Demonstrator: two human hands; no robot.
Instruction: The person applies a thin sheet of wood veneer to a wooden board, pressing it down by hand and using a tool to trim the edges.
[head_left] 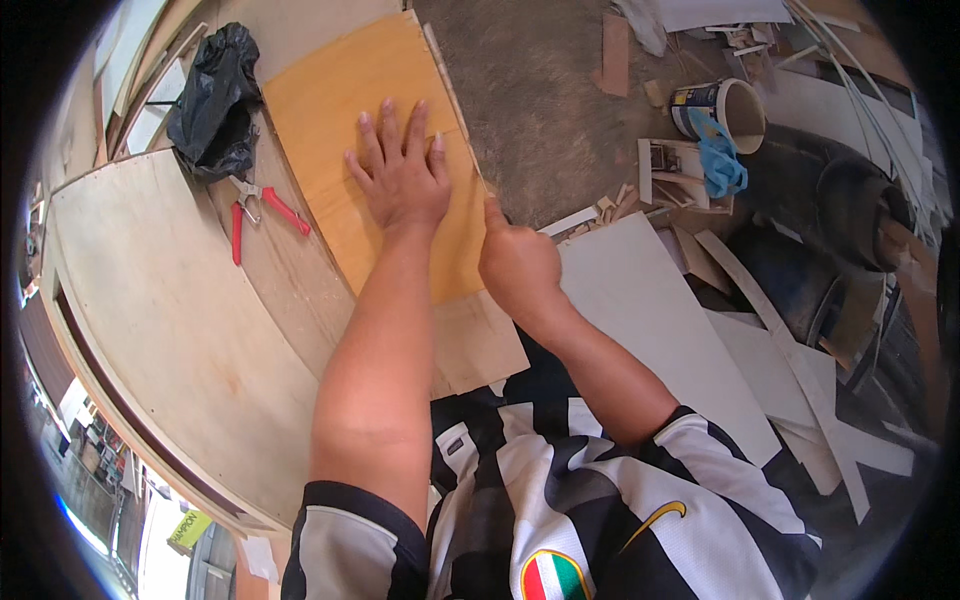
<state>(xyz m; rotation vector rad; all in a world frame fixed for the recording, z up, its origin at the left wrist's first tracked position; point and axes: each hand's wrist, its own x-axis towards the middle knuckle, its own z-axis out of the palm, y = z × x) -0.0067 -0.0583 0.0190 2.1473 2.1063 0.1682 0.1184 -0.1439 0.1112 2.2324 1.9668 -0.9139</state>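
A yellow-orange board (330,120) lies over a larger pale wooden board (480,350). My left hand (402,175) is pressed flat on the yellow board with its fingers spread. My right hand (518,262) is closed at that board's right edge, index finger pointing along the edge where a thin strip runs; what it grips is hidden under the fingers. Left of the boards, red-handled pliers (285,210) lie beside a crumpled black plastic bag (215,100).
A curved pale panel (170,290) occupies the left. At right are a white panel (650,330), a bucket (745,115), a blue plastic bag (720,170), a small box of offcuts (660,160), long strips (790,360) and dark curved material (830,200) on the floor (530,100).
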